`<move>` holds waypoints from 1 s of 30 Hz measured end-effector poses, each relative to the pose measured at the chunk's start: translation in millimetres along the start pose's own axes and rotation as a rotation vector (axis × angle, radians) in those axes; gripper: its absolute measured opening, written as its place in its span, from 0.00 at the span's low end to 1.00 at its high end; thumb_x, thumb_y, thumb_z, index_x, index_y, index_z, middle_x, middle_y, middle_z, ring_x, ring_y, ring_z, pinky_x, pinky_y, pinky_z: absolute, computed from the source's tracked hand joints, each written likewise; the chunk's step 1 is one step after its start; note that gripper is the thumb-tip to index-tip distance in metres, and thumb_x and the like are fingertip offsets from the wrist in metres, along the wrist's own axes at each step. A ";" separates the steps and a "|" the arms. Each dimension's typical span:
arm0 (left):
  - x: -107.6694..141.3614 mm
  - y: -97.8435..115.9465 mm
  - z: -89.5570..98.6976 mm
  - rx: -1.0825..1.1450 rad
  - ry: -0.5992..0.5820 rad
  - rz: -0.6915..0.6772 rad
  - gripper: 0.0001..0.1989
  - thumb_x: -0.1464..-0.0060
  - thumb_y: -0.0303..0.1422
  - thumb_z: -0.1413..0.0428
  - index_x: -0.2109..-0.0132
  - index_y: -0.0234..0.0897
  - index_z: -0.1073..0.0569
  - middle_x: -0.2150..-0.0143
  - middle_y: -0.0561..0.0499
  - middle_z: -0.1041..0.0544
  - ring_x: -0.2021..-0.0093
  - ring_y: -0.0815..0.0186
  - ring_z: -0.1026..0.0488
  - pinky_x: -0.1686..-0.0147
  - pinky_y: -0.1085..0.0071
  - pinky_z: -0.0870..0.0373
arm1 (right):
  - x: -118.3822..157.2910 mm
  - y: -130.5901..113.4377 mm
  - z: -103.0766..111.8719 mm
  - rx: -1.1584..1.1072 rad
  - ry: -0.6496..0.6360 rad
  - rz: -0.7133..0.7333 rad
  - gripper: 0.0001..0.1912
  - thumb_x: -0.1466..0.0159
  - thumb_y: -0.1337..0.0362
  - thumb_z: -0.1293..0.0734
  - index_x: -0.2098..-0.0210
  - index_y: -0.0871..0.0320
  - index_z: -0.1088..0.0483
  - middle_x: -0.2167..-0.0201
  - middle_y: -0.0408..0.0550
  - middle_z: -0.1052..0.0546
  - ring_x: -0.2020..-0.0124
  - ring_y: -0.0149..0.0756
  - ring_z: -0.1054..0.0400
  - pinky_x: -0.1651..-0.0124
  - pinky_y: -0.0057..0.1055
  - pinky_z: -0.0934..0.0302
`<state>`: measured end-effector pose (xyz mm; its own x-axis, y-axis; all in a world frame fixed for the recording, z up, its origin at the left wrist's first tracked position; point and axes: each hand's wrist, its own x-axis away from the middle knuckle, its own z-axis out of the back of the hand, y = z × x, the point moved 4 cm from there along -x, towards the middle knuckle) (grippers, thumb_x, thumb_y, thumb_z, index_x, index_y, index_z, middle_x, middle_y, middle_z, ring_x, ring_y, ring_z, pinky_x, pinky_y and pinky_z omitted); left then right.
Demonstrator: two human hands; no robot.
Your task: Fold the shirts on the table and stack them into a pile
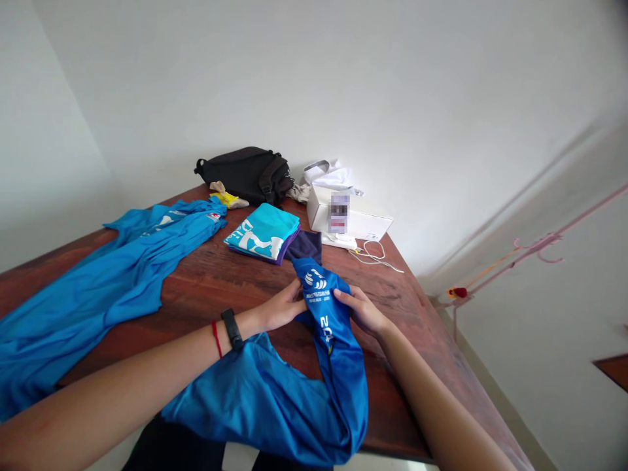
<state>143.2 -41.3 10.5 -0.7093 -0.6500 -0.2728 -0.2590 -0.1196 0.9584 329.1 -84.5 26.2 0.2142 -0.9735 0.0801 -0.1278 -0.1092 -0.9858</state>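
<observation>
A shiny blue printed garment is held up near the table's front edge, and its lighter blue part droops toward my lap. My left hand grips one side near the white lettering, its fingertips partly hidden by the cloth. On the opposite side, my right hand pinches the fabric with its thumb on top; the other fingers are behind. Just beyond lies a folded turquoise garment with white print, on top of purple cloth. Dark purple fabric sits beside it.
Another blue garment is spread across the left of the wooden table. Toward the wall are a black backpack, a yellow item, a white box, white cloth and a white cable. A pink rack stands right.
</observation>
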 end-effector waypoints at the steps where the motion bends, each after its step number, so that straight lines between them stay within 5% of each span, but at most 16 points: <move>1: 0.1 -0.9 0.0 -0.011 -0.003 -0.001 0.33 0.40 0.50 0.38 0.33 0.42 0.35 0.32 0.42 0.30 0.33 0.50 0.33 0.32 0.49 0.39 | 0.3 -0.3 -0.2 0.014 -0.007 0.009 0.20 0.39 0.50 0.24 0.55 0.58 0.19 0.55 0.51 0.16 0.57 0.44 0.21 0.47 0.40 0.30; 10: 6.4 -0.8 -3.3 -0.144 -0.038 -0.044 0.33 0.40 0.44 0.36 0.33 0.40 0.36 0.32 0.42 0.30 0.34 0.51 0.33 0.33 0.52 0.36 | 3.9 2.3 -2.9 0.013 -0.101 -0.041 0.23 0.38 0.50 0.25 0.49 0.57 0.21 0.50 0.53 0.18 0.52 0.47 0.22 0.43 0.43 0.32; 17: 7.1 14.3 -14.0 -0.183 -0.114 -0.035 0.21 0.38 0.36 0.39 0.39 0.37 0.27 0.38 0.43 0.24 0.39 0.51 0.27 0.35 0.51 0.34 | 9.5 11.9 -5.3 -0.031 -0.221 -0.131 0.25 0.41 0.49 0.23 0.51 0.60 0.21 0.54 0.54 0.17 0.55 0.46 0.22 0.47 0.41 0.31; 24: 4.7 11.1 -8.8 -0.215 -0.048 -0.063 0.23 0.42 0.32 0.36 0.41 0.36 0.27 0.39 0.42 0.24 0.38 0.50 0.28 0.35 0.50 0.34 | 2.4 6.5 -1.0 -0.124 0.015 -0.078 0.24 0.38 0.46 0.26 0.54 0.60 0.20 0.55 0.56 0.16 0.54 0.50 0.21 0.45 0.44 0.30; 30: 5.4 6.9 -7.1 -0.138 -0.037 -0.060 0.37 0.49 0.21 0.39 0.32 0.37 0.36 0.34 0.39 0.28 0.38 0.51 0.27 0.36 0.51 0.32 | -0.3 -8.9 19.2 -0.217 0.267 0.019 0.24 0.35 0.45 0.31 0.54 0.59 0.20 0.52 0.57 0.17 0.47 0.58 0.24 0.39 0.53 0.32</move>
<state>142.3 -51.0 16.3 -0.7194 -0.6110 -0.3305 -0.2108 -0.2614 0.9419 348.8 -79.3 32.1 -0.0479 -0.9909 0.1260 -0.3383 -0.1026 -0.9354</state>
